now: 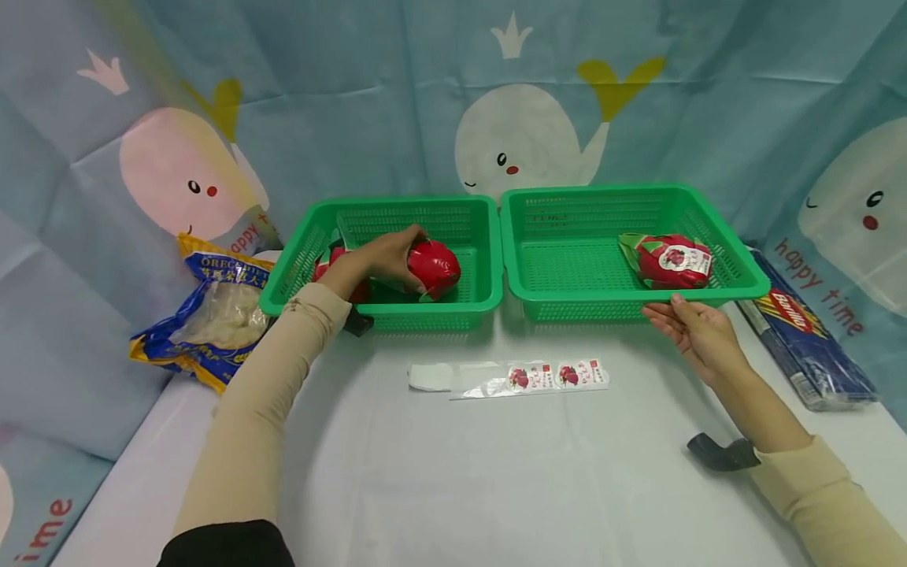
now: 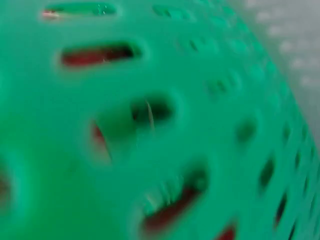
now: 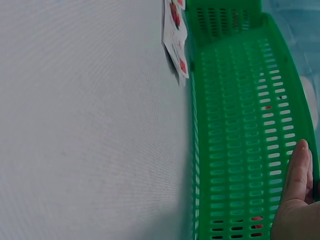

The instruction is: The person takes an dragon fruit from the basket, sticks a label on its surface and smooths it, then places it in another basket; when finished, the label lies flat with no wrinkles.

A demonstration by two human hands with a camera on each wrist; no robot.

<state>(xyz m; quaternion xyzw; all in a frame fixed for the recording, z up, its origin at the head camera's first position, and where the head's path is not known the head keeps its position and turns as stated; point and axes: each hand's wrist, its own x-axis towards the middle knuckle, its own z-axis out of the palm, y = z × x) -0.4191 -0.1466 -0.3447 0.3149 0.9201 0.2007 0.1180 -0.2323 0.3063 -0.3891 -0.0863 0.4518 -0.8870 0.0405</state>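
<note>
Inside the left green basket, my left hand grips a red dragon fruit. More red fruit shows partly behind that hand and wrist. At the front rim of the right green basket, my right hand touches the edge with its fingers extended. A dragon fruit with a white label lies at the right side of that basket. The left wrist view holds only a blurred basket wall, with red visible through its slots. The right wrist view shows the thumb against the basket's outside.
A strip of dragon fruit labels lies in front of the baskets. A blue and yellow bag leans at the left, and a blue Barilla packet lies at the right. A patterned curtain hangs close behind the baskets.
</note>
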